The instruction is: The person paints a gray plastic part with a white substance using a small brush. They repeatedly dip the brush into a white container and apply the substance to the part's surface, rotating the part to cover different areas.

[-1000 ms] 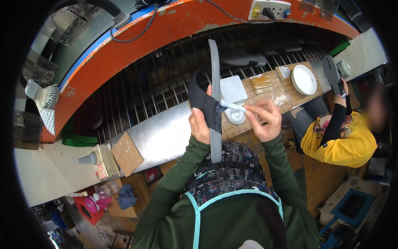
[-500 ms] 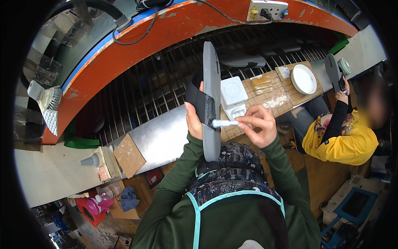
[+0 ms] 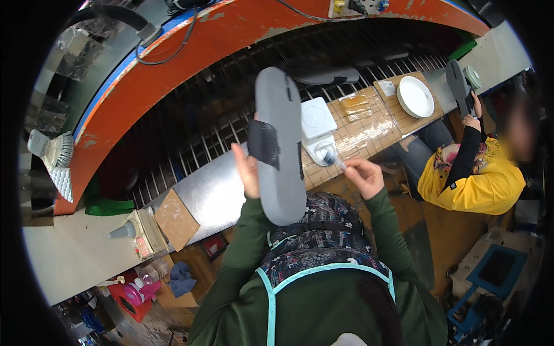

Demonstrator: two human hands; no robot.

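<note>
My left hand [image 3: 247,173] holds up a grey slide sandal [image 3: 280,193] with a dark strap; the sandal's underside faces me. The thumb sticks out along the sandal's left side, and the other fingers are largely hidden behind it. A black strap end [image 3: 264,144] lies folded over the sole's edge. In my right hand [image 3: 365,177], the thumb and fingers pinch the handle of a small brush [image 3: 339,164]. Its bristles dip into the small cup of a white dispenser [image 3: 318,118], just right of the sandal.
Tan gridded boards [image 3: 369,132] carry an amber block [image 3: 356,108] and a white bowl [image 3: 415,97]. Behind runs a rack of metal rods [image 3: 196,135] with more grey soles [image 3: 326,76]. A co-worker in yellow [image 3: 479,179] holds another sandal at right. A scrub brush [image 3: 52,147] hangs at left.
The brush has gone from the sandal's strap edge down to the white dispenser's cup. My left hand has turned the sandal from edge-on to underside facing me and shifted it left.
</note>
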